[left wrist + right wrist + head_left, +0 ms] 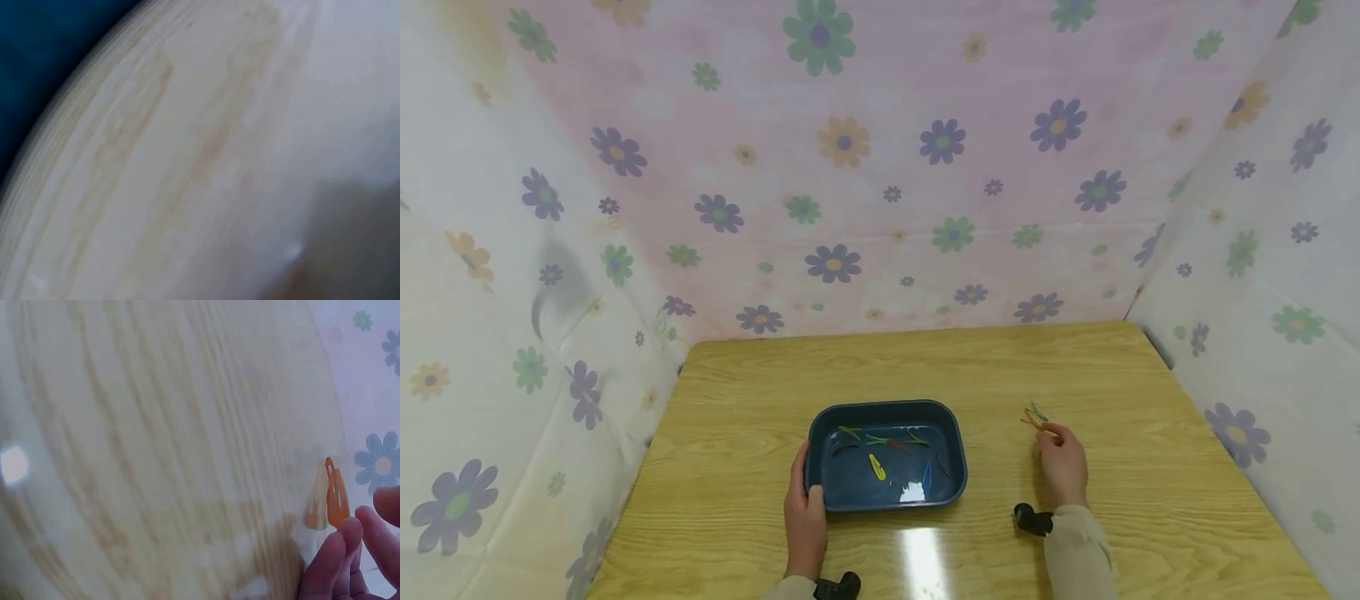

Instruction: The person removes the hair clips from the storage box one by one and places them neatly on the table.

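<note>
A dark blue tray point(951, 433) sits on the wooden table point(925, 358) and holds several hair clips, among them a yellow one point(876, 467) and a blue one point(927, 476). My left hand point(806, 508) grips the tray's left rim, thumb over the edge. The left wrist view is blurred and shows only a corner of the tray point(37, 37) and table wood. To the right of the tray, my right hand point(1052, 443) pinches an orange hair clip point(336, 497) by its end, just above the table. A green clip point(1038, 411) lies beside the fingertips point(350, 530).
Floral cloth walls point(880, 167) close in the table at the back and on both sides. The table's front edge is near my body. A bright glare patch point(921, 554) lies on the wood in front of the tray.
</note>
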Available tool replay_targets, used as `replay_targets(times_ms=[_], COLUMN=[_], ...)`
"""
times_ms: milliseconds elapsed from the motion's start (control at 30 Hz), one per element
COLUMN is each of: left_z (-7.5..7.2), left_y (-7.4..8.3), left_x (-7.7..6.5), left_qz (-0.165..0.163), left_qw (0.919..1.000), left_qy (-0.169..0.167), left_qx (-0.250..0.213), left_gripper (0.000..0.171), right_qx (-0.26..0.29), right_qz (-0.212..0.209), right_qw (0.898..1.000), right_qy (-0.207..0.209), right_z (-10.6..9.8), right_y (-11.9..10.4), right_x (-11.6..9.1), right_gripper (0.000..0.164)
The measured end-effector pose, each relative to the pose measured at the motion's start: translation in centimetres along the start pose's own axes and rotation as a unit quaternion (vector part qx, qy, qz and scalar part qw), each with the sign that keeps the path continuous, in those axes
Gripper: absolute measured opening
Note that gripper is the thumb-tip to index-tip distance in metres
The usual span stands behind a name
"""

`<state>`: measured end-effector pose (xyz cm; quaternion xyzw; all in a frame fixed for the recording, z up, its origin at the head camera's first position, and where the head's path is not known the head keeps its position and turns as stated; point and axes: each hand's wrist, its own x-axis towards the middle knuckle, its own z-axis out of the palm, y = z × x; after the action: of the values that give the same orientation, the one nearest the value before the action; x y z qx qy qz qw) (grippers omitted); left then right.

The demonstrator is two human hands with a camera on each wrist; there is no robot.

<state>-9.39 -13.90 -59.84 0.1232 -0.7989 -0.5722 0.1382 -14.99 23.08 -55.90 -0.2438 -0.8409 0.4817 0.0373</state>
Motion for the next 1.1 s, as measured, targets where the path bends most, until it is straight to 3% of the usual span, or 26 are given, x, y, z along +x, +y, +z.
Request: replay_targets(times_ms=[467,700,1100], left_z=[-0.1,-0.1,-0.2], left_y=[0.4,0.4,0.6], left_x=[-0.2,-0.1,-0.1], left_qz=[-0.001,-0.003,0.004], left_qw=[0.9999,1.0,1.0], left_qy=[0.004,0.001,-0.002], left_qx=[0.011,0.0,0.003], left_gripper=[0.068,0.068,0.067], right_qx=[0.13,0.147,0.185], right_qz=[0.012,0.011,-0.02], right_qw=[0.991,0.988,0.982], right_qy=[-0.015,-0.045,-0.029], right_z=[1.1,1.4,2.5], right_y=[0.3,-0.5,-1.4], right_x=[-0.4,-1.2,-2.3], right_gripper=[0.034,0.034,0.033])
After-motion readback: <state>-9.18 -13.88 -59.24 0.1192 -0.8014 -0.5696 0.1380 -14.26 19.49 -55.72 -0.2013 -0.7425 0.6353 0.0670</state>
